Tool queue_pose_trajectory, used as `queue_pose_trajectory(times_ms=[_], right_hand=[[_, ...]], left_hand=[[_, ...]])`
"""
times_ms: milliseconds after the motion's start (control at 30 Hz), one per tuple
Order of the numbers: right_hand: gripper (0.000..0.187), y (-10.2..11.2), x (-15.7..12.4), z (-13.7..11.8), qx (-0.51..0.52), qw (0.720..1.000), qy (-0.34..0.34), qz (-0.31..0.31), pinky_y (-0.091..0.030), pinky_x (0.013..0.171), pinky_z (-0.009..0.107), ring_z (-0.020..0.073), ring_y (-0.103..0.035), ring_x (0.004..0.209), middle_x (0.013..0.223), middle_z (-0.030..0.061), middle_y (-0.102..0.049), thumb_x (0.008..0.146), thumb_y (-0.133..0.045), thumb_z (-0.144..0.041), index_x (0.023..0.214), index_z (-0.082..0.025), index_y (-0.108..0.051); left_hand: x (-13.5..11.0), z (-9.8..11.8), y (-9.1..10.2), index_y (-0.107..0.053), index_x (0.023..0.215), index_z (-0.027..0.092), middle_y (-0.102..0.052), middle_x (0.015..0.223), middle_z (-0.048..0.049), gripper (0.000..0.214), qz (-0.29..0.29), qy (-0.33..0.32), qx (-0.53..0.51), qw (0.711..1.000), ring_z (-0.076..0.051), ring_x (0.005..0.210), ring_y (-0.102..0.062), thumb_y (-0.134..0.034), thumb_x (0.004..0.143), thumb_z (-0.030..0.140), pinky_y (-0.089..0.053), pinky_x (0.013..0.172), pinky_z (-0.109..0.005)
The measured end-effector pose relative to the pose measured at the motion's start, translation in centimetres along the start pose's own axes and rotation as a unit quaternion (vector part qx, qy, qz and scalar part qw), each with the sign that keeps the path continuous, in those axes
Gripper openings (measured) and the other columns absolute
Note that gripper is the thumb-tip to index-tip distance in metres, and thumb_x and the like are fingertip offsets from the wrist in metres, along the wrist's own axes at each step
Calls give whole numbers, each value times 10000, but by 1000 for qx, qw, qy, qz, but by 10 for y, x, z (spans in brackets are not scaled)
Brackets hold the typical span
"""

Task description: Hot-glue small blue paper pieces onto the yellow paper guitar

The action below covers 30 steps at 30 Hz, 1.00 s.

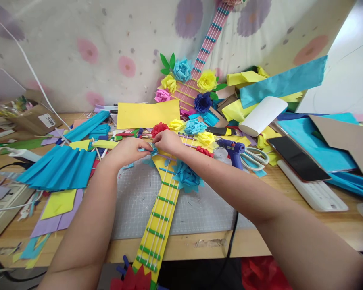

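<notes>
A yellow paper guitar point(160, 205) with white strings and green frets lies across the grey cutting mat point(130, 209), its neck reaching past the table's front edge. Paper flowers cover its body, among them a red one point(159, 129) and a large blue one point(187, 176). At the body's left edge is a small light-blue paper flower point(154, 150), partly hidden by fingers. My left hand point(128, 152) pinches it from the left. My right hand point(168, 141) crosses above the body, its bent fingertips closed on the flower's upper side.
A blue glue gun point(233, 151) and white-handled scissors point(255, 158) lie right of the guitar. Beyond them are a phone point(298, 158) and a white keyboard point(314, 189). Pleated blue crepe paper point(59, 169) lies at left. A pink paper guitar point(204, 52) leans on the wall.
</notes>
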State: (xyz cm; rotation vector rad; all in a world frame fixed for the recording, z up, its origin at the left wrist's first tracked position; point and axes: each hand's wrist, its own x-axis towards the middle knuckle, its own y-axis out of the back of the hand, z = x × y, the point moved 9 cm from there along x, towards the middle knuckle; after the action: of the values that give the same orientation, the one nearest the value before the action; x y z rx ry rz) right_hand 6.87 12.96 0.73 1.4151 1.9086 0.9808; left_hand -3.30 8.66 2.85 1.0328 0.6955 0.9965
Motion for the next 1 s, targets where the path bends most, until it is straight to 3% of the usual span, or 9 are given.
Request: queue_pose_trajectory(times_ms=[333,500,633,833,1000], right_hand=[[241,-8,7,3,64,997,14,-34,-487,743,246,177,-666,837,865,18,-735,667,-651,-236,890,-221,-743],[185,-2,6,2,79,996,11,-28,-487,725,253,171,-656,778,853,42,-721,773,-555,-286,843,-181,-690],[309,-5,11,1,87,995,9,-50,-483,685,260,164,-637,717,856,66,-710,877,-401,-342,844,-159,-648],[412,-15,14,-3,87,992,6,-92,-468,631,251,147,-606,619,876,80,-705,913,-322,-393,930,-141,-649],[372,-14,6,-2,131,984,-12,-117,-422,498,229,118,-567,537,905,83,-685,908,-331,-343,979,-128,-626]], left_hand=[[-4,-2,10,-771,906,264,-751,1017,16,293,29,-2,-18,999,-212,959,-678,-534,782,385,-500,885,-270],[-10,-10,27,-761,966,236,-748,1030,-13,334,88,22,-10,996,-227,991,-665,-520,794,390,-504,873,-283],[-14,-12,39,-759,949,222,-745,1033,-32,335,135,48,-15,990,-237,1048,-646,-512,804,396,-511,852,-275],[-14,-9,40,-758,929,221,-747,1009,-39,336,148,42,-22,988,-234,1029,-651,-517,804,418,-527,799,-259],[-13,-12,37,-755,908,220,-747,996,-41,326,148,38,-18,988,-233,1009,-653,-521,799,419,-516,792,-260]])
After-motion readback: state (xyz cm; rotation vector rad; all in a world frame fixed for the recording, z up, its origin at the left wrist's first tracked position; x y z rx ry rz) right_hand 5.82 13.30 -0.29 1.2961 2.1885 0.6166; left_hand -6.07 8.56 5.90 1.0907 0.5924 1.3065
